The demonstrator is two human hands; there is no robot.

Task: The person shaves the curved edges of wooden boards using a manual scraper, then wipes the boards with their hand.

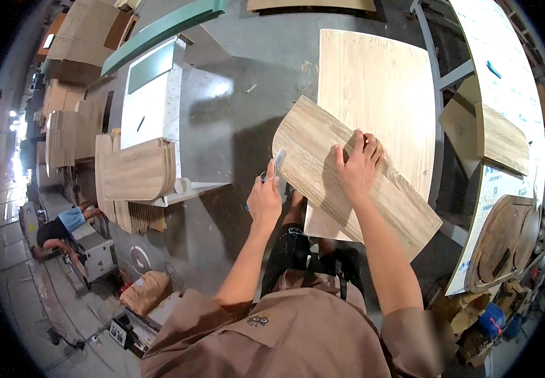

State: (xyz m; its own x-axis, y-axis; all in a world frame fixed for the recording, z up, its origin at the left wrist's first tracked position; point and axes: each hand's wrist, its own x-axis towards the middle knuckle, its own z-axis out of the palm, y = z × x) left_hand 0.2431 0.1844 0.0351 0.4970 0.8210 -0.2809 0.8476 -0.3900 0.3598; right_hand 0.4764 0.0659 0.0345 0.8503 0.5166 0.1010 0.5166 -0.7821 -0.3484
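My left hand (265, 198) is closed around a flat-bladed tool (280, 156), its pale metal blade against the rounded left edge of a wood-grain board (313, 148). Small blue parts of the tool show by my fingers; its exact kind is not clear. My right hand (359, 165) rests on top of the same board with its fingers spread. This board lies slantwise across a larger, lighter wood-grain panel (379, 75) and sticks out past it on both sides.
Left of me, stacked boards (137, 170) and a tape roll (183, 186) sit at a white-topped table (152, 120). At right, a long white-topped bench (499, 75) carries another board (502, 138) and round-cornered pieces (505, 239). A person (58, 233) bends beside a machine at far left.
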